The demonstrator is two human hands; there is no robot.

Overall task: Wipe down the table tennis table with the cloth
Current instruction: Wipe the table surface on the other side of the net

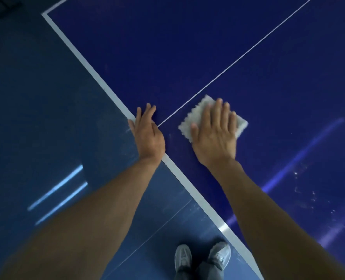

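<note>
Just inside table edge [98,77]: cloth [195,116], right hand [216,134]

Head-worn view, steeply down, close.

Dim, bluish light; pale glare streaks on the floor [56,190] down-left of my left hand [149,136], more across the desk [208,47] right of my right hand [216,136]; everything slightly soft, corners darker.

I see the pale, zigzag-edged cloth [190,123] flat on the dark blue tabletop [187,47] — just right of its thin white centre line [228,67], near the edge.
</note>
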